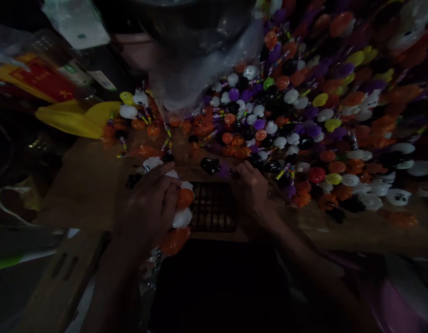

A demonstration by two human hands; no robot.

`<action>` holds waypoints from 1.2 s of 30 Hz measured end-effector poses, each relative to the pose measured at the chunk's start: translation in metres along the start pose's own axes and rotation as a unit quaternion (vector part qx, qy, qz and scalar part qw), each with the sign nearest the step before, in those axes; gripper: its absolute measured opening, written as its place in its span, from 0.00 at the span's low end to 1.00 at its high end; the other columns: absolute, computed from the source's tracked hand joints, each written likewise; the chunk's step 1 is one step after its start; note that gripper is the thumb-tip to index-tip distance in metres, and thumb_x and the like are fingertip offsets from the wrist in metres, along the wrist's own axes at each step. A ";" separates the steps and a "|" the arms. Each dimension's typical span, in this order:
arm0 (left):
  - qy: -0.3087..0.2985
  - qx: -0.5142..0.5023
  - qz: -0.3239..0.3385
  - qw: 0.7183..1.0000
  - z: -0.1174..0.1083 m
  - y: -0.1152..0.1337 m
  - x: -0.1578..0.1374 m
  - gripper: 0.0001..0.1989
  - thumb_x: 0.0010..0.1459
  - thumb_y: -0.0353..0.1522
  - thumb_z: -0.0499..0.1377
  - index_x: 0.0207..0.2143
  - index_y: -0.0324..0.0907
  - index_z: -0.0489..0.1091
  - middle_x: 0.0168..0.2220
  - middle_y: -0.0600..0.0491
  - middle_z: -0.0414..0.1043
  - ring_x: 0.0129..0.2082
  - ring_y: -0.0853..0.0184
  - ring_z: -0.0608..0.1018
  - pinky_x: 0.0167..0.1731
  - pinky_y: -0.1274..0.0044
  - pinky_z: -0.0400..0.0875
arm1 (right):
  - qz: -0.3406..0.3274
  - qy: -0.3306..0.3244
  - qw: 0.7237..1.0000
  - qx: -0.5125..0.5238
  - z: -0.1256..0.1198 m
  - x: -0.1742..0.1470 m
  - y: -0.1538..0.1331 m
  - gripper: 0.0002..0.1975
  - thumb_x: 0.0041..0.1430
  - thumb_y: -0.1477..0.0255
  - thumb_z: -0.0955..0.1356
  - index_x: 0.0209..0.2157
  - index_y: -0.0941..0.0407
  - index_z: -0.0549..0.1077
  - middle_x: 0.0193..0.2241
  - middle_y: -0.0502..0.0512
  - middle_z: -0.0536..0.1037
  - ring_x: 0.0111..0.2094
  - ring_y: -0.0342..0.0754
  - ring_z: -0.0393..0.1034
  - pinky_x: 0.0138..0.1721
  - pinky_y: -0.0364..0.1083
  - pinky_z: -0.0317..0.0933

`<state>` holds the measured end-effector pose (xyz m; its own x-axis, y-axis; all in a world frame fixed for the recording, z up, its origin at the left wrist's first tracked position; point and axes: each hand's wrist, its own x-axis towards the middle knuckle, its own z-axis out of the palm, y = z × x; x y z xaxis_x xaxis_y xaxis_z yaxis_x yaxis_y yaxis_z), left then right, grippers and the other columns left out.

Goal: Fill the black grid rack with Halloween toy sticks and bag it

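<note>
My left hand (147, 199) curls over a row of small plastic Halloween pieces, and its fingers hide part of them. Sticking out past the fingers are an orange piece (184, 199), a white piece (182, 218) and a larger orange piece (175, 241). Just beyond the fingertips is a white ghost piece (151, 163). My right hand (251, 187) is closed in a pinch beside a translucent purple piece (225, 169); what the fingertips hold is too dark to make out. A shiny black piece (210, 165) lies left of the purple one. Between my hands sits a dark slotted grid (214, 208).
A large heap of orange, purple, white and black pieces (290, 106) covers the right of the wooden table (85, 185). A clear plastic bag (179, 83) stands at the back. Yellow plastic (71, 118) lies back left, and a wooden stool (61, 277) stands below left.
</note>
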<state>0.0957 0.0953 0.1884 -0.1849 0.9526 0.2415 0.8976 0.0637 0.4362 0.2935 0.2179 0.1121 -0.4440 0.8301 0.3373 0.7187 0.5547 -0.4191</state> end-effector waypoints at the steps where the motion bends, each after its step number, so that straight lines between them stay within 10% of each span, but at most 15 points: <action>1: -0.002 0.003 -0.002 1.000 0.000 0.000 0.000 0.13 0.71 0.36 0.46 0.39 0.48 0.70 0.60 0.50 0.73 0.62 0.56 0.74 0.63 0.54 0.71 | 0.001 0.002 1.000 0.000 0.000 0.000 -0.001 0.04 0.61 0.76 0.67 0.33 0.55 0.73 0.33 0.54 0.78 0.31 0.48 0.68 0.33 0.46 0.55; 17: -0.002 0.020 0.024 1.000 -0.001 -0.005 0.001 0.14 0.71 0.34 0.47 0.42 0.45 0.73 0.59 0.48 0.74 0.62 0.57 0.74 0.64 0.60 0.70 | 0.039 -0.189 0.981 0.017 -0.029 -0.001 -0.017 0.14 0.64 0.82 0.60 0.46 0.58 0.72 0.42 0.62 0.79 0.33 0.50 0.71 0.29 0.46 0.53; 36: -0.040 0.040 -0.020 0.998 -0.009 0.002 0.005 0.14 0.69 0.35 0.47 0.39 0.45 0.72 0.60 0.47 0.74 0.62 0.58 0.75 0.64 0.61 0.69 | -0.009 -0.112 0.904 0.414 0.024 0.006 -0.027 0.04 0.63 0.74 0.72 0.37 0.54 0.83 0.35 0.48 0.83 0.40 0.48 0.78 0.44 0.44 0.68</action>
<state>0.0934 0.0976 0.1983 -0.1913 0.9693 0.1542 0.9202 0.1225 0.3718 0.2589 0.2097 0.1052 -0.6155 0.7594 0.2111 0.1051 0.3445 -0.9329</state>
